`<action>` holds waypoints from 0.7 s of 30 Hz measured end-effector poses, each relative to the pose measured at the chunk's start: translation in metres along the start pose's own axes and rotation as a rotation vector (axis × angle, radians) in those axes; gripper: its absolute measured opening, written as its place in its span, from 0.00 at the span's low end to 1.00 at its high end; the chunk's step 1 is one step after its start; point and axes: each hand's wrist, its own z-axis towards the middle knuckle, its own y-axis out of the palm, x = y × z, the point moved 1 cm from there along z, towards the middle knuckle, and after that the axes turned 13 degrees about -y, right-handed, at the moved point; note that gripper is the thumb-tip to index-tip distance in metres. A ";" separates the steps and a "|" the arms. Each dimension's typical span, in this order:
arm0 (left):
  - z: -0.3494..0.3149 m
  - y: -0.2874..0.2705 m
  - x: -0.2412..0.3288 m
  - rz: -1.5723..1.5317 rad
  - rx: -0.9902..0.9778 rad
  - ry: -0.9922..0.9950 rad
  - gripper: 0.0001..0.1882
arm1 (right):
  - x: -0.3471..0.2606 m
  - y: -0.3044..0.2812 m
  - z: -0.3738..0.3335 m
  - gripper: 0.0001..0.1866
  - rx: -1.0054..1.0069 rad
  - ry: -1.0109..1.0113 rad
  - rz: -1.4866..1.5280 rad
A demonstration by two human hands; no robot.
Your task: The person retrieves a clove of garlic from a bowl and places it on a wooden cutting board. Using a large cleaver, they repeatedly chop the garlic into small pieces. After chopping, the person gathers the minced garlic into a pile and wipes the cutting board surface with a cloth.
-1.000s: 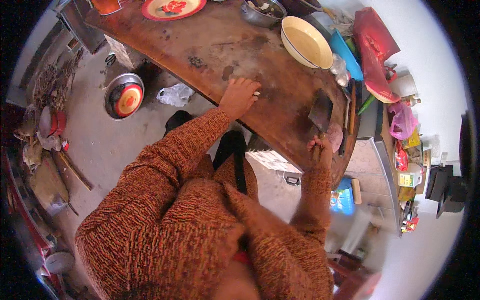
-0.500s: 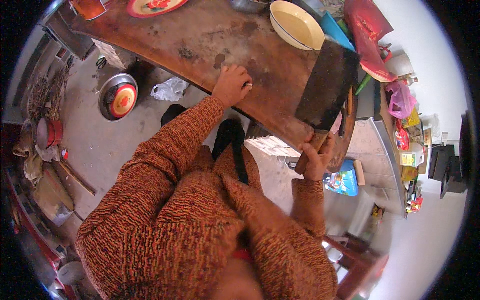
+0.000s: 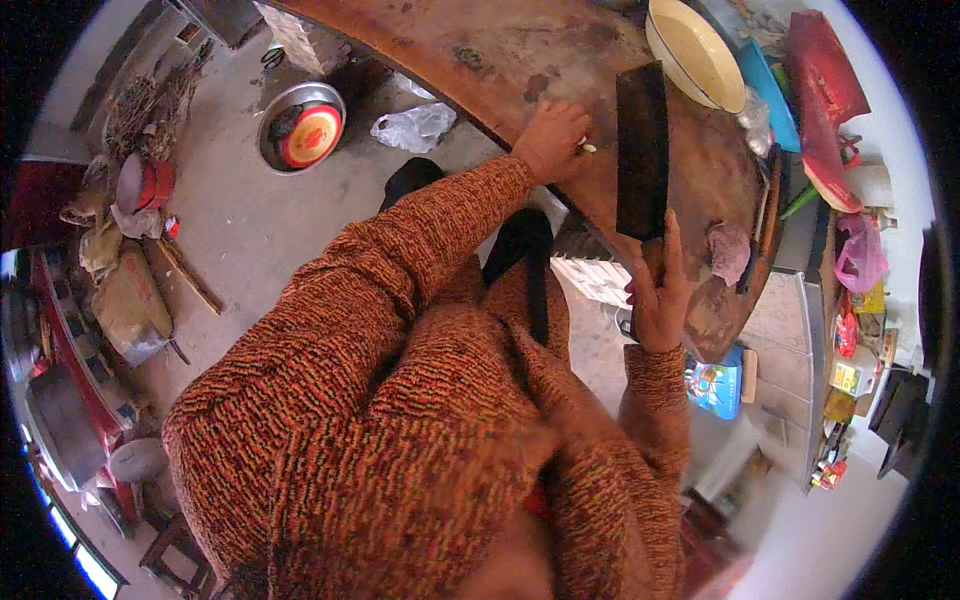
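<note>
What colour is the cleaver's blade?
The cleaver's blade looks almost black, seen in the head view.

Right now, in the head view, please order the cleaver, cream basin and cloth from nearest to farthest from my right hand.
1. Cleaver: gripped in the right hand.
2. Cloth: right of it, on the table.
3. Cream basin: farther up, also on the table.

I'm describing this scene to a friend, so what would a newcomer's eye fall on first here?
Probably the big dark cleaver, its handle in the right hand, seen against the brown table. Next, perhaps, the left hand by the table's near edge, with a small white piece beside it. On the floor to the left, a bright red-rimmed dish in a metal basin also stands out.
</note>
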 end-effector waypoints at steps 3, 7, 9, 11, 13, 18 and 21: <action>0.001 0.000 0.000 0.058 -0.019 0.001 0.16 | 0.003 0.004 0.004 0.32 0.009 -0.055 -0.015; 0.001 0.000 0.001 0.120 -0.034 0.020 0.18 | -0.003 0.005 0.003 0.32 -0.057 0.010 -0.052; 0.000 0.000 0.002 0.125 -0.042 0.014 0.18 | 0.001 0.005 0.001 0.33 -0.100 -0.046 -0.075; 0.000 -0.001 0.003 0.118 -0.073 0.003 0.18 | -0.009 0.005 0.004 0.34 -0.132 0.015 -0.008; -0.001 -0.003 0.005 0.139 -0.030 0.012 0.13 | -0.008 0.008 0.004 0.35 -0.154 -0.006 -0.032; 0.002 -0.001 0.004 0.160 -0.045 0.014 0.09 | -0.009 0.014 0.004 0.37 -0.173 0.035 0.018; 0.002 -0.002 0.005 0.141 -0.045 0.028 0.09 | 0.003 0.021 -0.001 0.37 -0.177 -0.049 -0.104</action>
